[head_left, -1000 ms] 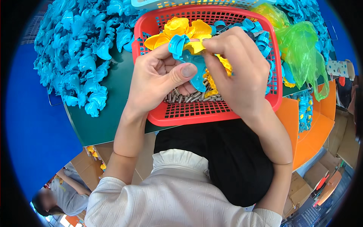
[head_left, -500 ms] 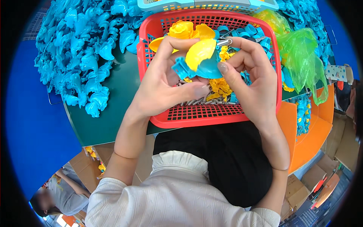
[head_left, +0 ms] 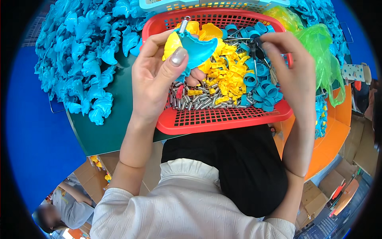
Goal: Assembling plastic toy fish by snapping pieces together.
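My left hand (head_left: 153, 73) is closed on a curved plastic part (head_left: 199, 49) with a blue inner face and a yellow side; the thumb presses on it. From the part's top sticks up a small metal spring (head_left: 184, 24). Over the right side of the red basket (head_left: 219, 126), my right hand (head_left: 292, 63) has its thumb and index finger closed at a black-handled tool (head_left: 258, 51) with thin metal ends. The tool's exact kind is hard to make out. Beneath both hands lie yellow pieces (head_left: 229, 73), metal springs (head_left: 199, 100) and blue rings (head_left: 266, 95).
Blue plastic parts (head_left: 85, 59) are heaped on the green table (head_left: 93, 139) at left, with more at far right. A pale blue basket (head_left: 211, 4) stands behind. Beside the red basket are a green plastic bag (head_left: 324, 51) and an orange container (head_left: 336, 127). Another person (head_left: 71, 205) is at lower left.
The part with the spring has turned and shifted left in my left hand. My right hand has let go of it and moved right to the black-handled tool.
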### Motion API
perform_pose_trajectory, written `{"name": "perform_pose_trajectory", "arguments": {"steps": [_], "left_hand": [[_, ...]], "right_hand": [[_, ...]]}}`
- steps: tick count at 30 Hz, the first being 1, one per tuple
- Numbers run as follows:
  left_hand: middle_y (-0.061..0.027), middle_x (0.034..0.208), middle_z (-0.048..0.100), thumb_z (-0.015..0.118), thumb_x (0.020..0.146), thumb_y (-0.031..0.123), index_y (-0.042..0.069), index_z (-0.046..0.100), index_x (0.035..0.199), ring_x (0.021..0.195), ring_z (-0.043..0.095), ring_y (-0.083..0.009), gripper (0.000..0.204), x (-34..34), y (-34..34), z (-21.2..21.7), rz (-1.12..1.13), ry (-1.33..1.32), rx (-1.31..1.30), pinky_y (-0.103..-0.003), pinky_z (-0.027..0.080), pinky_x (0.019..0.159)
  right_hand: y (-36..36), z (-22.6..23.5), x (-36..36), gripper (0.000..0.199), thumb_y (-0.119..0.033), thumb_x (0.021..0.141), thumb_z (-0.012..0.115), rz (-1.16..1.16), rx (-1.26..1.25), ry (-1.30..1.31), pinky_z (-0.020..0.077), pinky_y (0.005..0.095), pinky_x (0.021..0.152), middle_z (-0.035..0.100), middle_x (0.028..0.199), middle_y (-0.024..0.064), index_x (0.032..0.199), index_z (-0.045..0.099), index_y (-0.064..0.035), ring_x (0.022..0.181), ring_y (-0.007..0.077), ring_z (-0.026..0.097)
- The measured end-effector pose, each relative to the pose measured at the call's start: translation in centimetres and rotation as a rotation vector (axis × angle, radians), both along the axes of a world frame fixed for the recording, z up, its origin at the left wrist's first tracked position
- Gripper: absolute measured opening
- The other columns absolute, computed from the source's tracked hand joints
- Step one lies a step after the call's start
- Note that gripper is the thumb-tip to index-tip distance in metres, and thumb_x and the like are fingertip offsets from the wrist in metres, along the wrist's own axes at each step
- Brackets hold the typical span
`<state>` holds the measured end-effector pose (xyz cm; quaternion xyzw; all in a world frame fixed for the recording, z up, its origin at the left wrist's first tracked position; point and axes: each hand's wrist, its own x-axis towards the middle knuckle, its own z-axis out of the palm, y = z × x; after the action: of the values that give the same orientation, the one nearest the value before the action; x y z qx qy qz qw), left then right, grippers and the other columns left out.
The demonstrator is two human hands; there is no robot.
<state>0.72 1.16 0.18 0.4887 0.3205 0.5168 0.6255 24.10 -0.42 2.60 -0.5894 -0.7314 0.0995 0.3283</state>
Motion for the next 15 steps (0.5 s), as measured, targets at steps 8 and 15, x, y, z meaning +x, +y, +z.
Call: {"name": "perform_pose_trajectory", "arguments": {"steps": [8, 15], "left_hand": [[-0.0106, 0.078, 0.061, 0.043, 0.093, 0.029, -0.003, 0.043, 0.113, 0.052, 0.057, -0.0119, 0.038, -1.1, 0.1, -0.3, -0.069, -0.129, -0.020, -0.020, 0.044, 0.044], [-0.0085, 0.077, 0.060, 0.043, 0.094, 0.031, 0.000, 0.044, 0.110, 0.047, 0.052, -0.0090, 0.035, -0.1, 0.0, 0.2, 0.113, -0.062, -0.007, -0.019, 0.038, 0.039]], "right_hand": [[-0.6, 1.1, -0.8, 0.011, -0.003, 0.073, 0.062, 0.132, -0.024, -0.289, 0.0394, 0.0341, 0.072, 0.051, 0.081, 0.0086, 0.084, 0.058, -0.0019, 0.080, 0.0268, 0.051], [0.7, -1.1, -3.3, 0.009, -0.006, 0.074, 0.063, 0.180, 0.054, -0.351, 0.0381, 0.0346, 0.071, 0.051, 0.080, 0.0063, 0.081, 0.058, -0.0036, 0.077, 0.0238, 0.051]]}}
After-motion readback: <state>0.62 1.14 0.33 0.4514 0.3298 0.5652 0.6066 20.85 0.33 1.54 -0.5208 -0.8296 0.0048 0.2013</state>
